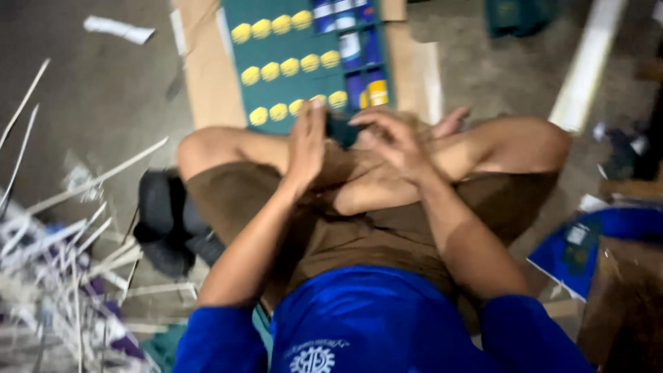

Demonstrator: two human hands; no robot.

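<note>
A small dark thing (343, 129) is being held between the left hand (307, 145) and the right hand (392, 141), above the crossed legs. It is being pinched by fingers of both hands. A green sheet with yellow dots (290, 65) is lying just beyond it.
</note>
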